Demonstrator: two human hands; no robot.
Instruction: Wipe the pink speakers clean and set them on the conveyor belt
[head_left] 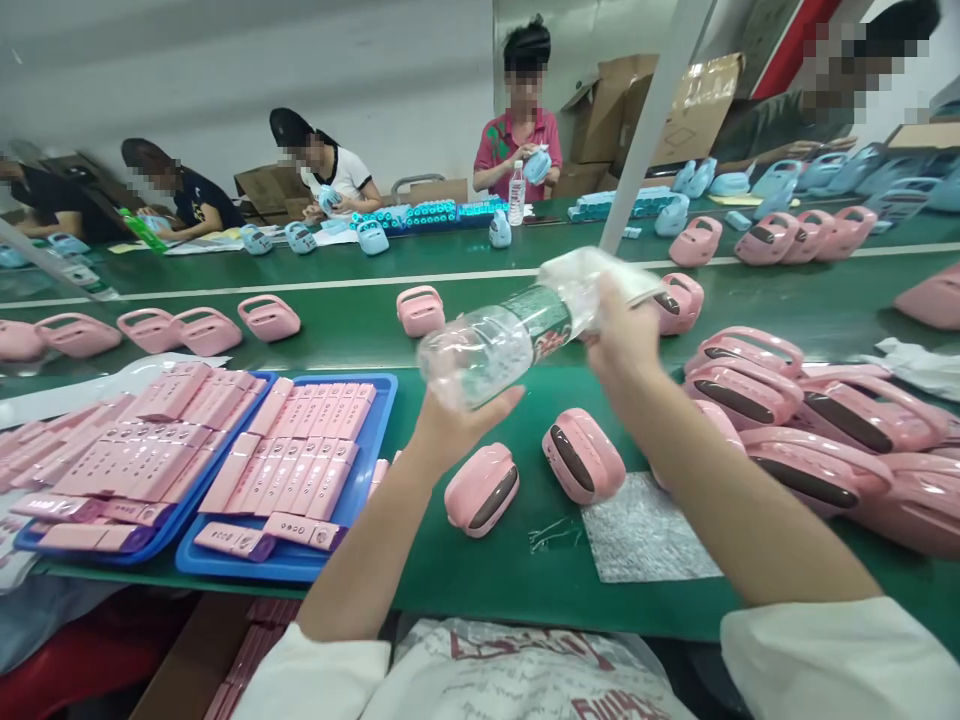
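Observation:
A large clear plastic bottle [491,345] with a green label is tilted above the green table, its base to the left. My right hand [622,325] is closed around its neck end, together with a white cloth [611,270]. My left hand [469,415] is under the base end, thumb stretched out and the other fingers partly seen through the clear plastic; whether it grips the bottle is unclear. Below the bottle, two pink rounded cases with dark panels, one on the left [482,490] and one on the right [583,456], rest on the table.
Blue trays [390,400] of pink parts stand at the left. Pink handled cases [810,470] are piled at the right beside a silvery sheet [649,530]. More pink cases line the conveyor [337,290]. Several people sit across it with light-blue cases. A grey post [652,130] rises beyond my right hand.

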